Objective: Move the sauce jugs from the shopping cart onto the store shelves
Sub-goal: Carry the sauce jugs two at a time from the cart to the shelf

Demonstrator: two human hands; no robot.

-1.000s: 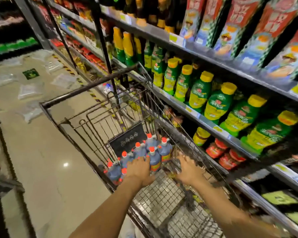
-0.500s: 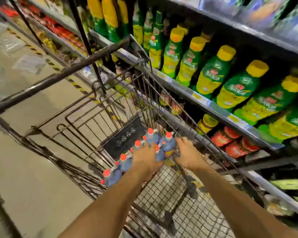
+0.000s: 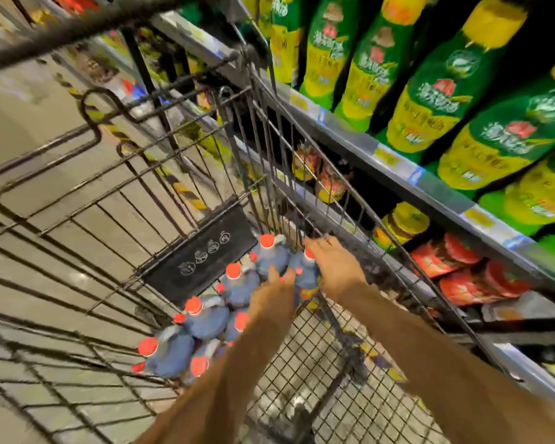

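Closer in than before, the right hand (image 3: 337, 270) lies spread over the far-right sauce jug (image 3: 303, 274) (upright); left hand (image 3: 274, 296) touches it, grip unclear.

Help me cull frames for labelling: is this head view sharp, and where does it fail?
Head view: motion blur throughout; sauce jugs, left hand and right hand soft, grips unclear; labels on green bottles unreadable; wide-angle bends shopping cart wires and shelf edge.

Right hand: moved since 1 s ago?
Yes. Judged against the black placard on the cart end wall, the right hand has moved forward, deeper into the cart, from short of the rightmost jug to over it.
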